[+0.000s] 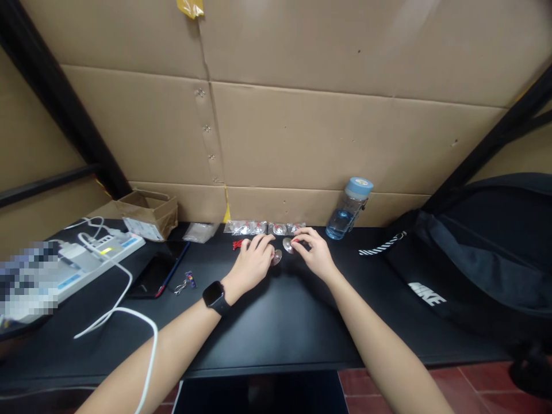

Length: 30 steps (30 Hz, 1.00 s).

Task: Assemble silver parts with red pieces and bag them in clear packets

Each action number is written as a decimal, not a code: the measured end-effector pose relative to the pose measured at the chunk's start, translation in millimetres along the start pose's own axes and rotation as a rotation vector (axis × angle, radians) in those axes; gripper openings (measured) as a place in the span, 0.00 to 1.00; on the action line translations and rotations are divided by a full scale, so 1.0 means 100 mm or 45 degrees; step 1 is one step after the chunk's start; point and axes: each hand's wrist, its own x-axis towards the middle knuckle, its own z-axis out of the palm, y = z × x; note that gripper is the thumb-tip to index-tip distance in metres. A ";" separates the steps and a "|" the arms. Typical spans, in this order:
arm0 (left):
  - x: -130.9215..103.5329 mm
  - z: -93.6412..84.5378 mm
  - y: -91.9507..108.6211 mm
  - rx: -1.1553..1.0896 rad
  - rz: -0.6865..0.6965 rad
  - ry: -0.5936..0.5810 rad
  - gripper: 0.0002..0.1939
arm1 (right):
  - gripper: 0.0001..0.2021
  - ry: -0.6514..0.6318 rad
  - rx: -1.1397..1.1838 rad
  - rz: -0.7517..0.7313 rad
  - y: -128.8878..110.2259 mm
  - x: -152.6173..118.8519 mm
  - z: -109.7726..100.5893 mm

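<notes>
Head view: two bare hands work over a black table (pixel 276 339), each with one shiny metal disc, two loose discs in all. The right hand (pixel 318 253) pinches the right disc (pixel 287 245) by its red centre, thumb and forefinger pressed together. The left hand (pixel 252 261), a watch (pixel 214 295) on its wrist, holds the left disc (pixel 276 258) tilted between bent fingers; how the fingertips meet there is hidden. The discs stand just apart, the right one between 1 and 2 o'clock from the left.

With the discs as the clock's centre, a row of clear packets (pixel 276 229) lies towards 11 to 12 o'clock, four or five by count since some overlap, with shiny round pieces and red bits inside. One bundle of red cord (pixel 237 245) sits between 9 and 10, beside the left hand; farther that way come one flat clear bag (pixel 199 232) and one open cardboard box (pixel 149 215), its contents out of sight. At 2 o'clock stands one bottle (pixel 345 210), blue-lidded, liquid in its lower part. One dark backpack (pixel 478 253) fills 3 o'clock.
</notes>
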 end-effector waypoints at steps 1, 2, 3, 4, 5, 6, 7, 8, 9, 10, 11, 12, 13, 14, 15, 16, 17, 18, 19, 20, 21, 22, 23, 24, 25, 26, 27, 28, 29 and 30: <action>0.00 -0.01 -0.01 -0.016 -0.015 0.014 0.13 | 0.06 0.008 0.028 -0.007 -0.03 0.00 0.01; 0.00 -0.02 -0.01 -0.040 -0.039 0.030 0.12 | 0.06 0.008 0.034 -0.009 -0.05 0.00 0.03; 0.00 -0.03 -0.02 -0.069 -0.072 0.049 0.12 | 0.06 0.008 0.029 -0.006 -0.06 -0.01 0.04; -0.01 -0.04 -0.03 -0.103 -0.109 0.067 0.11 | 0.06 0.009 0.024 0.005 -0.05 -0.01 0.04; -0.01 -0.04 -0.05 -0.143 -0.152 0.084 0.10 | 0.06 0.014 0.032 0.026 -0.04 -0.01 0.05; -0.01 -0.03 -0.06 -0.190 -0.199 0.097 0.09 | 0.07 0.020 0.063 0.059 -0.03 -0.01 0.05; -0.01 -0.02 -0.07 -0.244 -0.250 0.108 0.09 | 0.08 0.025 0.121 0.100 -0.02 -0.01 0.06; -0.02 0.00 -0.08 -0.305 -0.301 0.116 0.09 | 0.09 0.028 0.200 0.143 -0.01 -0.01 0.07; -0.02 0.02 -0.09 -0.368 -0.349 0.118 0.09 | 0.11 0.034 0.293 0.185 -0.02 -0.01 0.09; -0.02 0.03 -0.09 -0.429 -0.391 0.116 0.09 | 0.12 0.044 0.390 0.223 -0.03 -0.02 0.12; -0.02 0.05 -0.09 -0.484 -0.423 0.110 0.08 | 0.13 0.057 0.481 0.251 -0.05 -0.02 0.15; -0.02 0.07 -0.09 -0.529 -0.444 0.102 0.08 | 0.13 0.071 0.558 0.267 -0.07 -0.03 0.19; -0.02 0.08 -0.08 -0.564 -0.455 0.095 0.08 | 0.13 0.082 0.620 0.275 -0.10 -0.03 0.23; -0.02 0.09 -0.08 -0.588 -0.460 0.091 0.08 | 0.13 0.086 0.670 0.276 -0.14 -0.04 0.26; -0.02 0.10 -0.07 -0.604 -0.463 0.090 0.08 | 0.13 0.084 0.709 0.274 -0.17 -0.05 0.30; -0.02 0.10 -0.06 -0.614 -0.463 0.090 0.08 | 0.13 0.070 0.740 0.277 -0.21 -0.06 0.33; -0.02 0.11 -0.05 -0.616 -0.462 0.091 0.08 | 0.13 0.050 0.771 0.294 -0.24 -0.07 0.36; -0.02 0.11 -0.05 -0.613 -0.460 0.093 0.08 | 0.13 0.023 0.809 0.327 -0.27 -0.08 0.38; -0.02 0.12 -0.05 -0.606 -0.459 0.094 0.08 | 0.13 -0.011 0.856 0.373 -0.29 -0.10 0.39; -0.03 0.12 -0.05 -0.598 -0.460 0.096 0.07 | 0.13 -0.048 0.910 0.422 -0.31 -0.11 0.40; -0.03 0.13 -0.05 -0.589 -0.461 0.099 0.07 | 0.14 -0.085 0.965 0.467 -0.33 -0.11 0.40; -0.03 0.13 -0.05 -0.580 -0.463 0.101 0.07 | 0.14 -0.115 1.018 0.503 -0.35 -0.12 0.40; -0.03 0.14 -0.05 -0.571 -0.465 0.102 0.07 | 0.14 -0.137 1.064 0.528 -0.36 -0.13 0.40; -0.04 0.14 -0.05 -0.562 -0.464 0.102 0.07 | 0.15 -0.153 1.105 0.544 -0.36 -0.14 0.39; -0.04 0.15 -0.06 -0.554 -0.461 0.102 0.07 | 0.16 -0.162 1.142 0.559 -0.37 -0.15 0.39; -0.04 0.15 -0.06 -0.545 -0.454 0.102 0.07 | 0.18 -0.169 1.178 0.576 -0.37 -0.15 0.39; -0.04 0.15 -0.06 -0.535 -0.443 0.104 0.07 | 0.21 -0.177 1.214 0.595 -0.37 -0.15 0.38; -0.04 0.15 -0.06 -0.525 -0.429 0.108 0.06 | 0.23 -0.193 1.244 0.615 -0.36 -0.16 0.38; -0.04 0.15 -0.07 -0.516 -0.414 0.113 0.06 | 0.24 -0.215 1.266 0.636 -0.36 -0.16 0.38; -0.04 0.14 -0.07 -0.506 -0.398 0.120 0.06 | 0.24 -0.237 1.280 0.657 -0.36 -0.16 0.37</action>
